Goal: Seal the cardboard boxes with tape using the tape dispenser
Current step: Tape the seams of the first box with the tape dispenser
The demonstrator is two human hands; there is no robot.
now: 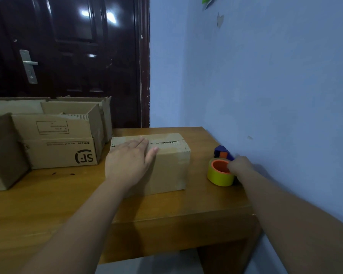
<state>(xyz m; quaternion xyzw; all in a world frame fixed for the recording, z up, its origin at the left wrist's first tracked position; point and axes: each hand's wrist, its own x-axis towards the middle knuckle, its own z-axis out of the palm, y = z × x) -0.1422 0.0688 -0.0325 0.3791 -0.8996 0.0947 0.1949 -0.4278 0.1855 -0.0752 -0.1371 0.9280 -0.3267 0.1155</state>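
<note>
cardboard box (pixel 167 169) under flat left hand (pixel 128 163); right hand (pixel 240 166) grips tape dispenser (pixel 219 176).

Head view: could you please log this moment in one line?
left hand flat on closed box | right hand grips tape dispenser | seam untaped

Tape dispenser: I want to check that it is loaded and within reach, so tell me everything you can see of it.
The tape dispenser has a dark blue plastic-looking body with an orange part, and carries a yellow tape roll on an orange core that faces up. It lies on the wooden table, close to the blue wall, right of the closed box and apart from it. The right hand grips it beside the roll, hiding the handle.
</note>
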